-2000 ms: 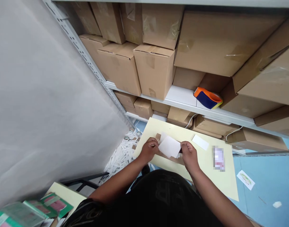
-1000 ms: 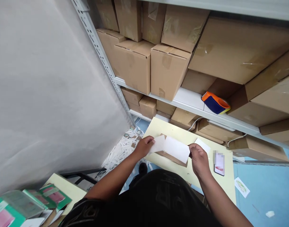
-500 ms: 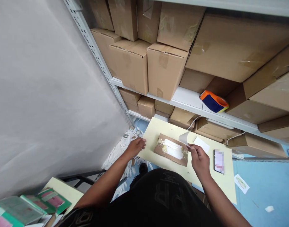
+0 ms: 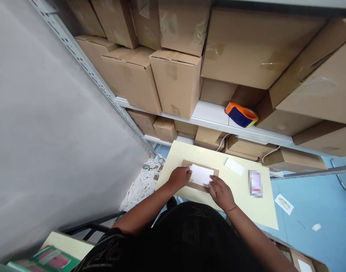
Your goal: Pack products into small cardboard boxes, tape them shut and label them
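A small brown cardboard box (image 4: 199, 187) lies on the pale yellow table in front of me. Over its top is a blank white label (image 4: 201, 174), covering most of that face. My left hand (image 4: 178, 178) pinches the label's left edge, its thumb and fingers closed. At the opposite edge, my right hand (image 4: 222, 193) grips the label's right end between thumb and fingers. Whether the label's underside touches the box all over is hidden. To the right of the box lies a white stack of labels (image 4: 234, 166).
A phone (image 4: 255, 184) rests on the right of the yellow table (image 4: 249, 209). Behind stand shelves of cardboard boxes (image 4: 175, 83), with an orange and blue tape dispenser (image 4: 241, 114). Paper scraps (image 4: 133, 192) litter the floor at left, beside the grey wall (image 4: 48, 132).
My right hand has brought the curled label left and down over the box. My left hand has moved in from the table's left edge and taken the label's other end. The view has shifted right.
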A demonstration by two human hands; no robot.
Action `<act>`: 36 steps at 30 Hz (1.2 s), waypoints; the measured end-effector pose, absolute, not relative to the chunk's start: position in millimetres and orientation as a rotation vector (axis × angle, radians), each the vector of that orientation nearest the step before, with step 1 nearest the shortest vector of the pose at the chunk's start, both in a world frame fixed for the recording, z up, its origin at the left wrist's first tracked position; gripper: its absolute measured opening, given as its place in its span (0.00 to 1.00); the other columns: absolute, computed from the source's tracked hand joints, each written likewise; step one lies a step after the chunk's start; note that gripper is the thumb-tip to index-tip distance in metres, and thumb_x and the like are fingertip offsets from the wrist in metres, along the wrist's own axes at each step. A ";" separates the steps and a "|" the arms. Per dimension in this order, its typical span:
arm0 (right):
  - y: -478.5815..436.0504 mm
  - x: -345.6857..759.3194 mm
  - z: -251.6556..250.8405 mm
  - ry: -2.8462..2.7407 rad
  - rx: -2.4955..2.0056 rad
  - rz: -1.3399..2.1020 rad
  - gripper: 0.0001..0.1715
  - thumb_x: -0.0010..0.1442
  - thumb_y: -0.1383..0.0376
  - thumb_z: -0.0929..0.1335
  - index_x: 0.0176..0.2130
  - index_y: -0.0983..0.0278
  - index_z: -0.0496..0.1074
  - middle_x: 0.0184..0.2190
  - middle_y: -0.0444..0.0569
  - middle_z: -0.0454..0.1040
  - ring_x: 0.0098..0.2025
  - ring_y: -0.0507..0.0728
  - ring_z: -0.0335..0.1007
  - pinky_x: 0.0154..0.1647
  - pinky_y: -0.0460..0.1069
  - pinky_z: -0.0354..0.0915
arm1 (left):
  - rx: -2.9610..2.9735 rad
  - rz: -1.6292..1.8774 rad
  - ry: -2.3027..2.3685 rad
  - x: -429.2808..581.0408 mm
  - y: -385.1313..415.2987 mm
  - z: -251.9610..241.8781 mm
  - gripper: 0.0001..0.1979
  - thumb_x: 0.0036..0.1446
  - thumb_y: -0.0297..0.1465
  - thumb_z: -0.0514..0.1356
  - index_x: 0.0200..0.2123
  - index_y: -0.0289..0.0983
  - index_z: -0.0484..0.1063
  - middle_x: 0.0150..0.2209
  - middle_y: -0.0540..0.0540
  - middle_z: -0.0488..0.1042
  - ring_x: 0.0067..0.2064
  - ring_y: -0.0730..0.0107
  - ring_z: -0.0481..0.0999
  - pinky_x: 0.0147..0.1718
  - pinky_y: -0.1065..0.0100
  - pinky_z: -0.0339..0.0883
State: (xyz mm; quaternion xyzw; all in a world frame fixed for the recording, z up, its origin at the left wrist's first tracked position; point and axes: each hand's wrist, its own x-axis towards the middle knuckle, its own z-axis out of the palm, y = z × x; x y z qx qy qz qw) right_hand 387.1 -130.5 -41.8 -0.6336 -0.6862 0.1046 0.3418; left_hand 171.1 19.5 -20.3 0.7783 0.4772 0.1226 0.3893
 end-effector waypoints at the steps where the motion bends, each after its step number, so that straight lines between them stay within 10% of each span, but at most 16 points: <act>1: -129.0 387.1 -48.5 -1.824 -1.646 0.249 0.11 0.68 0.64 0.68 0.45 0.60 0.80 0.55 0.57 0.79 0.58 0.64 0.75 0.62 0.63 0.72 | 2.114 0.274 1.228 173.2 18.7 -26.9 0.15 0.65 0.35 0.57 0.27 0.37 0.74 0.32 0.40 0.77 0.39 0.56 0.78 0.41 0.60 0.68; 14: -120.5 382.0 -73.8 -1.893 -1.836 0.085 0.13 0.69 0.62 0.67 0.48 0.61 0.80 0.51 0.54 0.79 0.62 0.67 0.65 0.67 0.65 0.57 | 2.425 0.425 1.237 169.2 20.7 -72.0 0.09 0.64 0.29 0.58 0.46 0.37 0.74 0.46 0.38 0.72 0.48 0.51 0.69 0.51 0.52 0.66; 26: -120.2 389.0 -85.9 -1.859 -2.050 0.159 0.27 0.70 0.56 0.65 0.64 0.62 0.70 0.70 0.57 0.64 0.72 0.71 0.53 0.70 0.68 0.52 | 2.122 0.538 1.170 134.8 22.2 -97.3 0.26 0.66 0.33 0.57 0.65 0.38 0.65 0.67 0.36 0.62 0.69 0.51 0.61 0.68 0.49 0.57; 36: -153.0 399.2 -99.1 -1.051 -2.179 0.628 0.41 0.67 0.44 0.64 0.68 0.65 0.65 0.69 0.62 0.63 0.69 0.70 0.61 0.68 0.65 0.60 | 1.666 0.426 1.161 117.2 7.8 -115.6 0.39 0.65 0.46 0.58 0.73 0.37 0.52 0.72 0.33 0.58 0.69 0.49 0.64 0.68 0.49 0.57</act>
